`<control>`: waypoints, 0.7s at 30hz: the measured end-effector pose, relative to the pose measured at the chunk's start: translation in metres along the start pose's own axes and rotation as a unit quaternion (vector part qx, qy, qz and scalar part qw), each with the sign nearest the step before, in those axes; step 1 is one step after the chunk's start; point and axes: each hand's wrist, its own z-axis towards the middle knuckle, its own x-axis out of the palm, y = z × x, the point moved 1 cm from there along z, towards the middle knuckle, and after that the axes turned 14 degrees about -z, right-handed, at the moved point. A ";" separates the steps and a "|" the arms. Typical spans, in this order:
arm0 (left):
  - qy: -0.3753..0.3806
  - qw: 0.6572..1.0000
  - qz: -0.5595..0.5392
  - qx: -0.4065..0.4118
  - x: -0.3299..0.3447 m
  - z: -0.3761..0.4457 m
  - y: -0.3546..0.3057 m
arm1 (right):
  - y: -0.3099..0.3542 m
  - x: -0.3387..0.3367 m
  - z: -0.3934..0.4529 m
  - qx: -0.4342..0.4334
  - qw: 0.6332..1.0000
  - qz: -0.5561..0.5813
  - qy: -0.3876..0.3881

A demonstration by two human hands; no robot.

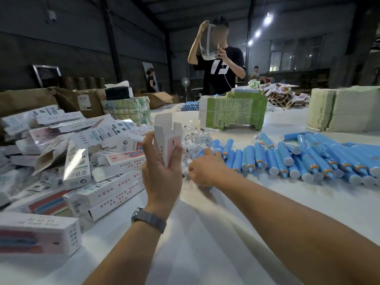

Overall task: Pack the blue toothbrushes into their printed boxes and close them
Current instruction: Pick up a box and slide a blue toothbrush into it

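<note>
Box stands upright in my left hand, top flaps open, my fingers curled round its lower half. It is thin printed card: light and easily crushed, I judge, so I hold it by the side walls and leave the mouth free. My right hand reaches to the near end of the toothbrushes, which lie in a long row across the bench to my right; its fingers are bent over a clear wrapper and the first blue handle, but blur hides whether they pinch anything, so I cannot tell. The brushes look like smooth hard plastic, likely a little slippery and stiff, with a flat white base and an orange collar at the other end; mid-handle seems the sure place to take one. Red characters run along the boxes in the pile at my left, too small to read. The person opposite wears a black shirt with a white mark like "13"
</note>
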 end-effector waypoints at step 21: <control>0.133 0.938 -0.287 -0.141 0.034 -0.044 -0.052 | -0.078 -0.103 -0.141 -0.010 0.630 0.657 -0.413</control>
